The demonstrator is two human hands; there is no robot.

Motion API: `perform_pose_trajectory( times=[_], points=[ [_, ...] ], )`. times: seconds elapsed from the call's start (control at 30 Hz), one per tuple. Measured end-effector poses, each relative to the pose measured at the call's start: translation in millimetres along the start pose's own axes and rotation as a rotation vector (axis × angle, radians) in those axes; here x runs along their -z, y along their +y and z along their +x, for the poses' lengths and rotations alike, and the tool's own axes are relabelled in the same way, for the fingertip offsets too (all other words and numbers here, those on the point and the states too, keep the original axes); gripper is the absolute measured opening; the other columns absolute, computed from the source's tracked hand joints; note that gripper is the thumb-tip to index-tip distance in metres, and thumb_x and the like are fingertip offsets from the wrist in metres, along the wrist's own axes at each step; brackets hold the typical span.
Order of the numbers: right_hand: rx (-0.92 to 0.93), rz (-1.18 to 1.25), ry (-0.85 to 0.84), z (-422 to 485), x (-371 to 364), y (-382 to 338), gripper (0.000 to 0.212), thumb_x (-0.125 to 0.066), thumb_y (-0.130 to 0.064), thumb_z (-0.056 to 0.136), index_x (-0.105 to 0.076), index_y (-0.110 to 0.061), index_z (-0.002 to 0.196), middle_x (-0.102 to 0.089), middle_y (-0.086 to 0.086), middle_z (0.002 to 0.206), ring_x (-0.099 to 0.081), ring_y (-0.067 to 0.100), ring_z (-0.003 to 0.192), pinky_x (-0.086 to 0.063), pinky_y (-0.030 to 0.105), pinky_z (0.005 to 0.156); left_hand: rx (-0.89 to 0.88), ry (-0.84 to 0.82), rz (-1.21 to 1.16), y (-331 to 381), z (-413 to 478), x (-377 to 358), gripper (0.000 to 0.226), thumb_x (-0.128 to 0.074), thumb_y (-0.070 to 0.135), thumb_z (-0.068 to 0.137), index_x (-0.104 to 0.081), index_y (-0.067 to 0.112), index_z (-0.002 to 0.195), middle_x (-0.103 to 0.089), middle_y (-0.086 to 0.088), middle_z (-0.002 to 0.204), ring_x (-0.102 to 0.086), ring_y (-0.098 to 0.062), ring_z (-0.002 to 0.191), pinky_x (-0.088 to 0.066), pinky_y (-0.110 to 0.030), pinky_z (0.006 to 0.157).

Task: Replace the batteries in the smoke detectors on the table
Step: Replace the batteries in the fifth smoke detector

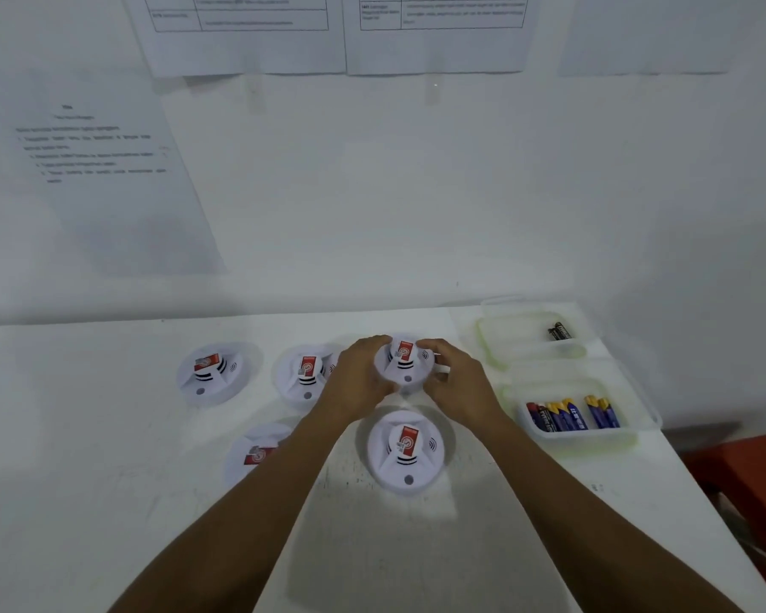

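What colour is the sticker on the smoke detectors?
Red, with white markings; the sticker shows best in the head view.

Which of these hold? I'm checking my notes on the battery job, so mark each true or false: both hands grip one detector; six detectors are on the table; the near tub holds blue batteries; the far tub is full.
1. Both the left hand and the right hand grip one detector. True.
2. Six detectors are on the table. False: five show.
3. The near tub holds blue batteries. True.
4. The far tub is full. False: only a couple of dark batteries lie in it.
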State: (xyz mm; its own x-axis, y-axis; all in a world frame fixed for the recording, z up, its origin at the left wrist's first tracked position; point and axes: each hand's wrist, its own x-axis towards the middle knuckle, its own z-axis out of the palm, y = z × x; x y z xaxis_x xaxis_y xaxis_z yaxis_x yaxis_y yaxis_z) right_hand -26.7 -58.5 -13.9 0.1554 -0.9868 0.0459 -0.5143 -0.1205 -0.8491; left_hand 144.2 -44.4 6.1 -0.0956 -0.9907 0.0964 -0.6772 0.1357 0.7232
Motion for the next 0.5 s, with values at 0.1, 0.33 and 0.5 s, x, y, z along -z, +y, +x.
perform_pose_trajectory(
  times=[0.1,0.33,0.5],
  points=[
    [0.077,0.052,0.001,-4,10,-2,0.052,-0.074,-0.004,0.078,-0.059,-0.021,0.125,-0.066,-0.006,0.119,-0.064,0.012,0.107,-0.054,0.029,0.092,0.004,0.042,-0.109,-5,-4,1,0.051,-0.078,0.022,0.08,-0.057,0.013,0.126,-0.062,-0.003,0.126,-0.057,-0.02,0.115,-0.044,-0.028,0.098],
    [0.267,-0.166,0.113,-12,22,-24,0.055,-0.066,-0.037,0.09,-0.046,-0.03,0.141,-0.068,-0.003,0.118,-0.065,0.013,0.098,-0.051,0.031,0.091,0.078,0.204,-0.322,-3,-17,13,0.06,-0.06,0.049,0.084,-0.048,0.021,0.136,-0.065,0.002,0.119,-0.061,-0.008,0.107,-0.048,-0.014,0.089],
    [0.315,-0.092,0.227,-12,28,-32,0.042,-0.056,-0.031,0.097,-0.048,-0.03,0.139,-0.073,-0.004,0.077,-0.066,0.004,0.065,-0.053,0.023,0.067,-0.049,0.212,-0.316,-1,-27,20,0.074,-0.072,0.045,0.077,-0.043,0.023,0.141,-0.056,0.009,0.133,-0.054,-0.003,0.118,-0.044,-0.015,0.098]
  ],
)
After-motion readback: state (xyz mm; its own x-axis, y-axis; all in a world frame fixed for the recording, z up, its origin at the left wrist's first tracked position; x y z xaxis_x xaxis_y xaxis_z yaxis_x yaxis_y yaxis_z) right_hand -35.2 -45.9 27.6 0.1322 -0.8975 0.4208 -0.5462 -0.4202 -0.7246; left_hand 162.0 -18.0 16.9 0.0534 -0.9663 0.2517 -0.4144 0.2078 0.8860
